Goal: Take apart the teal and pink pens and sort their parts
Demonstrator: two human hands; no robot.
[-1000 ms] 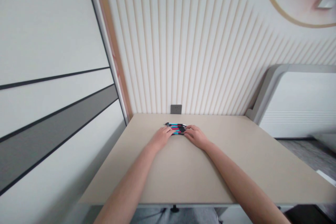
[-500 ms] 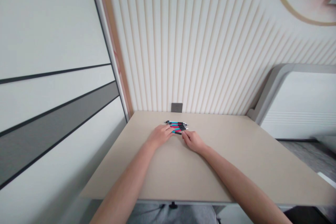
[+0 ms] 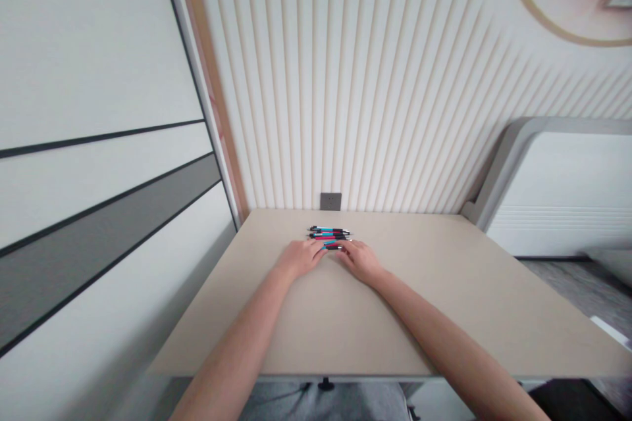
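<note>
Several click pens with blue or red barrels and black grips lie crosswise near the back of the desk. The farther pens (image 3: pixel 328 233) form a loose stack of rows. Closer to me, a blue-and-black pen (image 3: pixel 333 248) lies beside another partly covered blue pen. My left hand (image 3: pixel 301 258) has its fingers closed round the left ends of these near pens. At their right ends is my right hand (image 3: pixel 360 260), its thumb and fingers bent about the tips. Both hands rest low on the desktop, and the fingers partly hide the pens.
The beige desk (image 3: pixel 316 329) reaches back to a ribbed white wall (image 3: pixel 340 79) with a dark socket (image 3: pixel 330 201) just above its edge. A white-and-grey cabinet (image 3: pixel 99 210) stands at left, a padded headboard (image 3: pixel 567 191) at right.
My right hand has loosened from a fist and its fingers now reach over the near pens' right ends. My left hand has drawn slightly back from the farther pens. The near pens lie straighter.
</note>
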